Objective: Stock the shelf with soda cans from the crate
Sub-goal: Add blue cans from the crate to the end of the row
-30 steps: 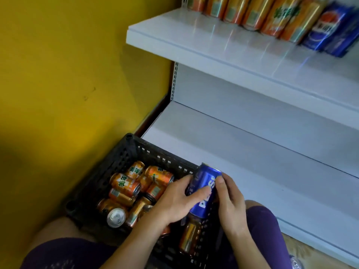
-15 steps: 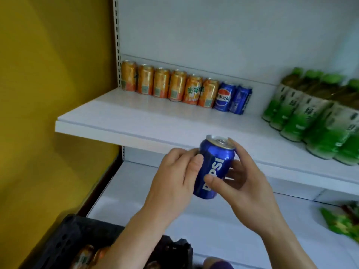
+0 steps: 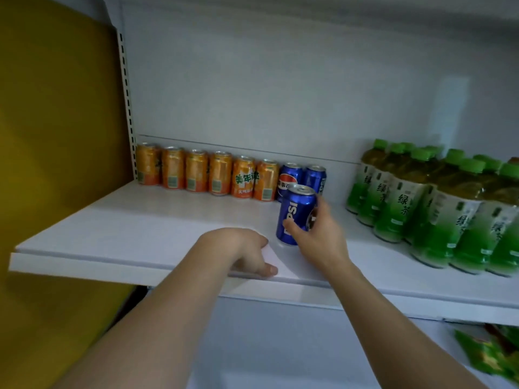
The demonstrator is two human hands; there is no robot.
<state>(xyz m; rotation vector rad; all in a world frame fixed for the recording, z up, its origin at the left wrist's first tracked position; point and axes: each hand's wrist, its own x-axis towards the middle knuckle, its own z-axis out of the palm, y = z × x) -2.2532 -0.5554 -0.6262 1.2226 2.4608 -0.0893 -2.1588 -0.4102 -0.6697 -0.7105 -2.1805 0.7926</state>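
Right hand (image 3: pixel 320 237) wrapped around upright blue can (image 3: pixel 296 214), thumb across "PEPSI" lettering, forearm reaching up from 5 o'clock. Left hand (image 3: pixel 247 251) curled loosely on shelf (image 3: pixel 112 234) front edge at 9 o'clock of can, holding nothing. Stood on shelf, just before two blue cans (image 3: pixel 302 179) in back row; orange cans (image 3: pixel 207 175) toward 10 o'clock; green bottles (image 3: pixel 438 209), "绿茶", at 3 o'clock.
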